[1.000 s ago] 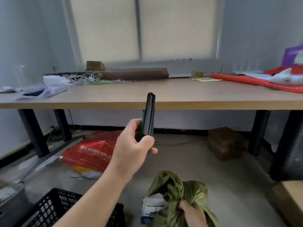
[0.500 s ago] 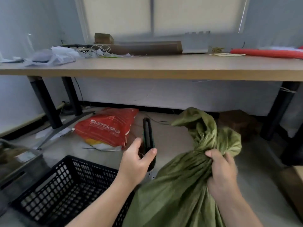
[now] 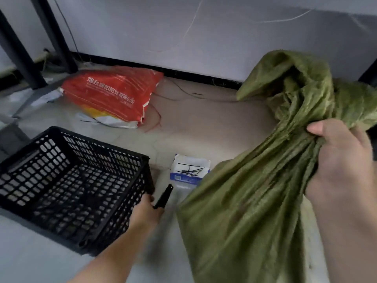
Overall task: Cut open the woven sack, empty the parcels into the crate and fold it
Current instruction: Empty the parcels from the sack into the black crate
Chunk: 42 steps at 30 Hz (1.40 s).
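An olive-green woven sack [image 3: 251,205] stands bulging on the floor at the right, its neck bunched together. My right hand [image 3: 338,166] grips that gathered neck, with the loose top flopping above it. A black slatted plastic crate [image 3: 67,180] sits on the floor at the left, with nothing visible inside. My left hand [image 3: 145,213] is low between crate and sack and holds a black utility knife [image 3: 164,196] pointing up and to the right. The knife's blade is not visible.
A small white and blue packet [image 3: 189,170] with black ties on it lies on the floor between crate and sack. A red printed sack [image 3: 112,94] lies by the wall. Black table legs [image 3: 18,45] stand at the upper left.
The view has tilted down from the table to the floor. My left hand dropped with the knife to beside the crate. My right hand keeps its grip on the sack's neck.
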Available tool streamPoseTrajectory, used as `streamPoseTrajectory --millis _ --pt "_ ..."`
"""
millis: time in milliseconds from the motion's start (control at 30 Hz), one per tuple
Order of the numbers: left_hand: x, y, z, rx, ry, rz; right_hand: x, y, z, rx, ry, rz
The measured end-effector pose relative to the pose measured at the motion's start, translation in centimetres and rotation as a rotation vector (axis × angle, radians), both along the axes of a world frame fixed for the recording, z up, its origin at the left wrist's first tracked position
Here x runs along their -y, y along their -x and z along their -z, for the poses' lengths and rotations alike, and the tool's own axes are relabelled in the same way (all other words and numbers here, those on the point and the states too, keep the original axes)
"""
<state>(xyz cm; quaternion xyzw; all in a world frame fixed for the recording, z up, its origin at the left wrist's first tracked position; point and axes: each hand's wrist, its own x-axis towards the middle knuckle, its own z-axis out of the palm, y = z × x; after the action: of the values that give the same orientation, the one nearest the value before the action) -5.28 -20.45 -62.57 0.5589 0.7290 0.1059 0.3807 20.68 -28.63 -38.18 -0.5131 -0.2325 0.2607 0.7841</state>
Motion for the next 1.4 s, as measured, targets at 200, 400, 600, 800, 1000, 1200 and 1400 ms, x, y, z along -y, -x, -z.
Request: streamPoseTrajectory --millis 200,400,600,800,1000,1200,1400 --pt "1.6 -0.6 7.1 -0.135 0.195 0.019 0.1 0.0 1.4 0.046 0.081 -0.066" --pt "3.4 -0.2 11.2 -0.057 0.327 -0.026 0.3 0.4 1.5 0.005 0.078 -0.123" --pt "3.4 1.0 12.2 -0.052 0.322 -0.107 0.0 1.3 1.8 -0.066 0.071 -0.168" --pt "0.9 5.2 25.2 0.145 0.367 -0.151 -0.4 2.3 1.5 -0.100 0.096 -0.200" --pt "1.7 2.9 8.7 0.508 0.406 -0.224 -1.3 4.9 -0.7 -0.185 0.067 -0.258" --pt "7.4 1.5 -4.6 0.920 0.605 -0.425 -1.9 7.2 -7.3 -0.292 0.092 -0.330" --pt "12.3 3.3 -12.4 0.832 0.692 -0.526 -2.1 8.5 -15.4 -0.356 0.247 -0.271"
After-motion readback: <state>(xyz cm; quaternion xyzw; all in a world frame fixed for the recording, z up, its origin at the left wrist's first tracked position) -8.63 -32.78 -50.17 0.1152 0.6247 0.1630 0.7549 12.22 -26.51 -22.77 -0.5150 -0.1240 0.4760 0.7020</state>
